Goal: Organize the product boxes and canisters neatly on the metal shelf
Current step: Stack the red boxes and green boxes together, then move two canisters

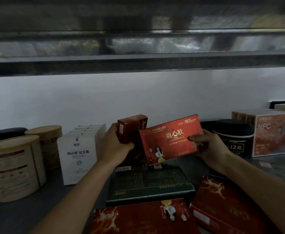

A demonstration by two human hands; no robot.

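The left hand point(116, 145) has its fingers curled round the side of a dark red box point(132, 128), which stands upright above the middle of the metal shelf point(54, 200). Whether the box rests on anything beneath it cannot be told. Just right of it, the right hand point(208, 146) holds a bright red flat box point(169, 141) by its right end, thumb on the printed front and fingers behind. The box is tilted, its left end lower, and its left edge overlaps the dark red box.

Below both hands a dark green flat box point(150, 186) lies on the shelf. Nearer still are two red boxes with gold print, one in the middle point(138, 218) and one to the right point(223, 206).

At the left stand two beige canisters, one near point(15, 168) and one farther back point(45, 141), with a row of white boxes point(80, 154) just beside them. At the far right a black round tub point(234, 137) sits next to a box marked NFC point(273, 135). An upper shelf point(138, 65) runs across overhead.
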